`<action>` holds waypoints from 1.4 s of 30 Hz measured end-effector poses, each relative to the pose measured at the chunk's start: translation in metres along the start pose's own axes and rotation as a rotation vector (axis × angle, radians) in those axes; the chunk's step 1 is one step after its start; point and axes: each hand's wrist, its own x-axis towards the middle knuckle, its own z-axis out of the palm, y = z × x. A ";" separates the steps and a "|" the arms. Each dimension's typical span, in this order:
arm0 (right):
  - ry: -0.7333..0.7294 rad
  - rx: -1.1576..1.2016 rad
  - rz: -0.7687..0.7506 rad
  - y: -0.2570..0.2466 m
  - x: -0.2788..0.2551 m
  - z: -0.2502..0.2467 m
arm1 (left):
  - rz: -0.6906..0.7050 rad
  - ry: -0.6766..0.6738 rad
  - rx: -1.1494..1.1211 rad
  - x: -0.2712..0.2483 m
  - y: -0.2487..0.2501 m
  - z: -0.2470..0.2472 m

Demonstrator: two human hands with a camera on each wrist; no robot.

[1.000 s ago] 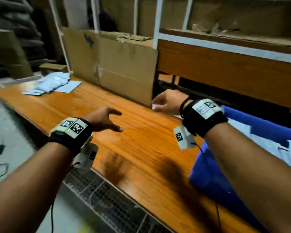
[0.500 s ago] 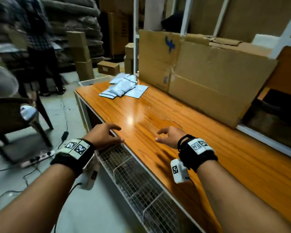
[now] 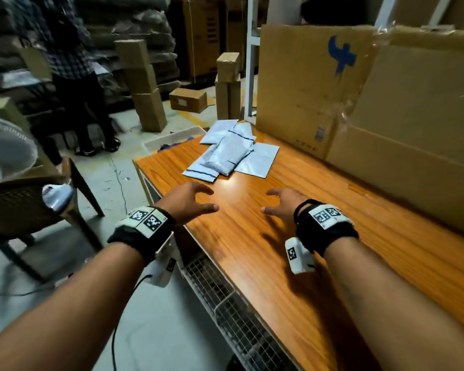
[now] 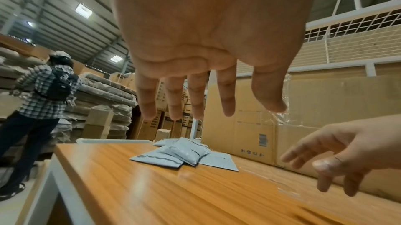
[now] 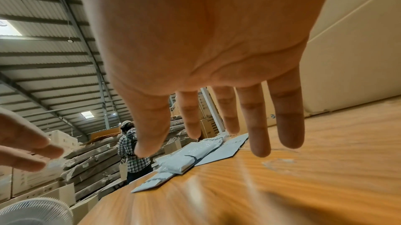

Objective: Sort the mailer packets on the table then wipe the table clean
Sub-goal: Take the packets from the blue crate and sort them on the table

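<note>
A loose heap of grey mailer packets lies at the far left end of the orange wooden table; a plump one rests on top of flatter ones. My left hand hovers over the table's left edge, fingers spread, holding nothing. My right hand hovers beside it over the tabletop, also spread and empty. Both hands are short of the heap and apart from it.
Large flattened cardboard boxes stand along the table's back edge. A white bin sits beyond the far end. A wire rack runs under the front edge. A chair, a fan, stacked cartons and a standing person are on the left.
The view has swung left and closer to the packets. Both hands have moved forward along the table toward the heap, fingers spreading wider.
</note>
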 end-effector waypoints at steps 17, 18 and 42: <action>0.110 0.031 0.380 -0.021 0.201 0.011 | 0.028 -0.030 0.262 0.260 -0.045 0.019; 0.108 0.046 0.405 -0.023 0.206 0.011 | 0.011 -0.071 0.305 0.268 -0.045 0.022; -0.011 -0.127 0.662 -0.004 0.146 0.000 | 0.422 -0.229 0.209 0.280 -0.045 0.042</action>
